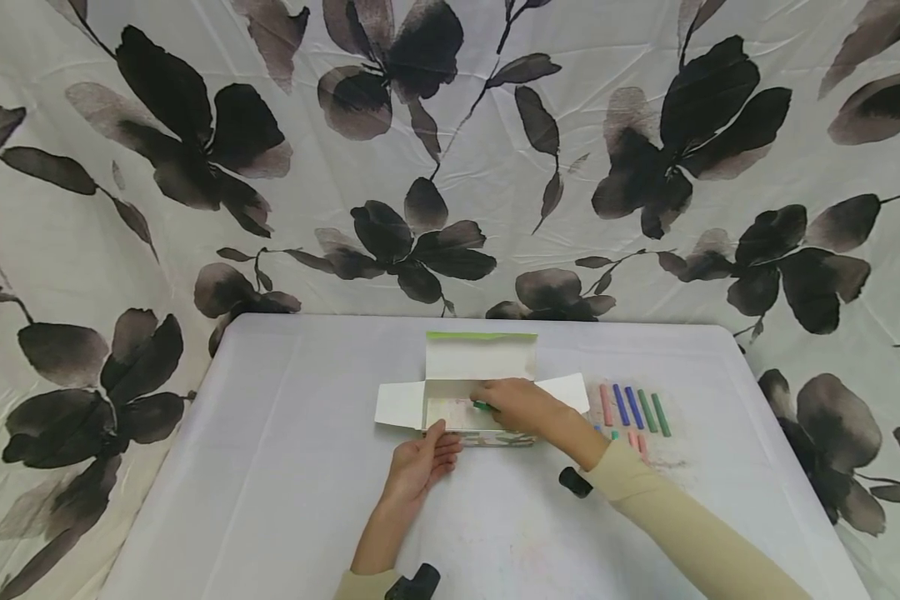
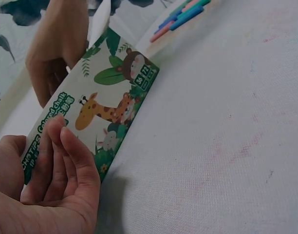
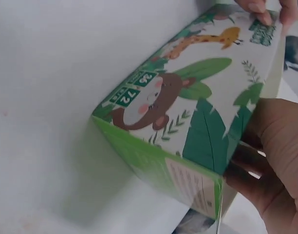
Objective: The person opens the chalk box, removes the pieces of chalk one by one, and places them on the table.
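A white and green cardboard chalk box [image 1: 480, 357], printed with animals and the words "Colored chalk", stands with its lid and side flaps spread. My left hand [image 1: 416, 467] holds its near wall at the left, thumb at the top edge and fingers against the printed face [image 2: 107, 92]. Inside the box, my right hand [image 1: 521, 404] pinches a green chalk stick [image 1: 482, 406] by the fingertips. In the right wrist view the box wall [image 3: 202, 126] hides the tips of the right hand [image 3: 280, 156]. Most of the box's inside is covered by that hand.
Right of the box lie chalk sticks in rows: a pink one [image 1: 606, 405], blue ones [image 1: 627, 407] and green ones [image 1: 654, 414], with more partly behind the right forearm. Chalk dust marks the white table [image 1: 285, 467]. A flowered cloth [image 1: 420, 167] hangs behind it.
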Demonstrator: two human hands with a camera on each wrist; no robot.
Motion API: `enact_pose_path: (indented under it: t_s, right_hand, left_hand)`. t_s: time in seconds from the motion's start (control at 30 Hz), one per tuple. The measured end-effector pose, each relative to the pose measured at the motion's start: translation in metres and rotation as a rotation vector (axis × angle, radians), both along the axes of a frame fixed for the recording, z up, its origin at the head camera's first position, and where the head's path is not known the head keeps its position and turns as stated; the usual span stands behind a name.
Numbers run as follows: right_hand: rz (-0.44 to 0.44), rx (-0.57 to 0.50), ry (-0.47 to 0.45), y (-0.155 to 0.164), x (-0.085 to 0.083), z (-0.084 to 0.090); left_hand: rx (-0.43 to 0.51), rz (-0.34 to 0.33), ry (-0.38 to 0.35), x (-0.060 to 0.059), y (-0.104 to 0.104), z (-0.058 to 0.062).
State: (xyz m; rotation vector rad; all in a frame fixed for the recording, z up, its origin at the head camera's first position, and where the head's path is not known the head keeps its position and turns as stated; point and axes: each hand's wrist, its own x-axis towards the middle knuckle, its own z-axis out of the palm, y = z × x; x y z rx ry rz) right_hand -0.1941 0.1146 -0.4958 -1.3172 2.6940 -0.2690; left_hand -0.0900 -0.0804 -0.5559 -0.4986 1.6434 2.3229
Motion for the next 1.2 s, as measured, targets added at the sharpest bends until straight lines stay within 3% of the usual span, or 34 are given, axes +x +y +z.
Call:
enact_pose_path:
  t_s: [0.1,0.5,0.83,1.2]
  right_hand:
    - [-0.026,-0.099,-0.114,0.007,-0.001,0.004]
    - [-0.086,-0.493,-0.323,0.039,-0.009,0.011]
    - [-0.227,-0.657,-0.384,0.071,-0.006,0.021]
    - [-0.353,-0.740,-0.489,0.108,-0.003,0.031]
  left_hand:
    - [-0.005,-0.002,-0.015,-0.001,0.000,0.000]
    - [-0.002,-0.011,-0.016,-0.002,-0.002,0.000]
    - [0.004,0.000,-0.018,-0.004,-0.002,0.001]
    - [-0.008,-0.012,-0.023,-0.005,-0.002,0.001]
